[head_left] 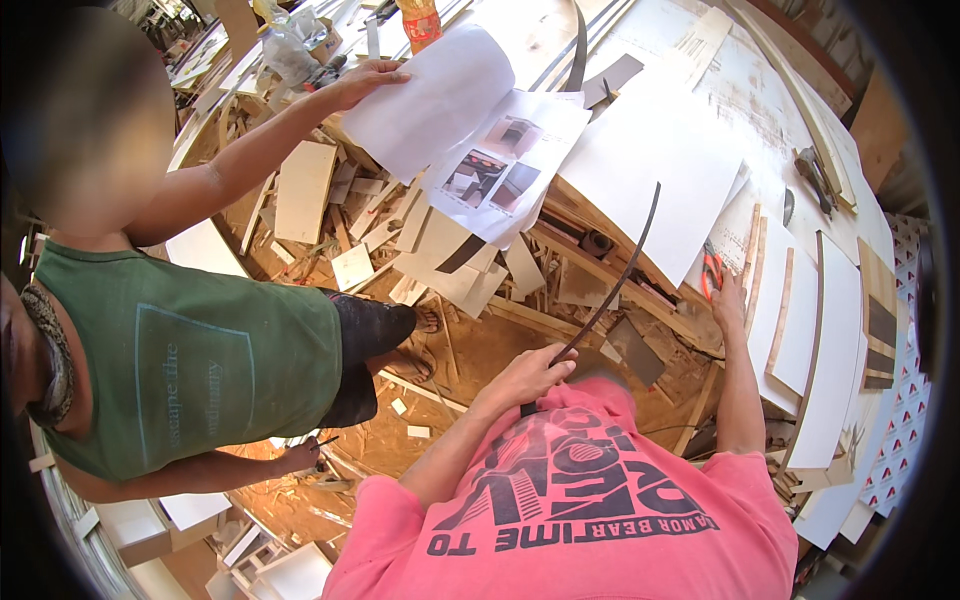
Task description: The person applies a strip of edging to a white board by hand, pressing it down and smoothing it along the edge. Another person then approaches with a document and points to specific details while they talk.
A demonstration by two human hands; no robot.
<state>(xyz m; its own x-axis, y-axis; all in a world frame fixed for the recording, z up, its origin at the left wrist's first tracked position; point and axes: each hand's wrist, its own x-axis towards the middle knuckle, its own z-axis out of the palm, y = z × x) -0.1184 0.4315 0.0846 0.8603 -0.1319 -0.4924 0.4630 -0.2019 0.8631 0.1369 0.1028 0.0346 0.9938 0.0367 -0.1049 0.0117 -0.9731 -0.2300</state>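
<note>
My left hand (530, 378) is closed around a long, thin, dark strip (632, 262), like edge banding, which curves up and away above the worktop's near edge. Off to the right, my right hand (729, 300) is at the orange-handled scissors (712, 272), its fingers on the handles by a white panel (650, 190). How the fingers wrap the handles is partly hidden. Narrow light wood strips (755, 260) lie just right of that hand. Printed sheets with pictures (505, 165) rest at the worktop's edge, and a co-worker's hand (372, 83) lifts the top page.
A co-worker in a green sleeveless top (190, 350) stands at my left. Wood offcuts (305, 190) are heaped below the worktop and scattered over the floor. White panels (830, 350) stand at the right. An orange bottle (420, 25) and a clear jug (288, 55) are at the back.
</note>
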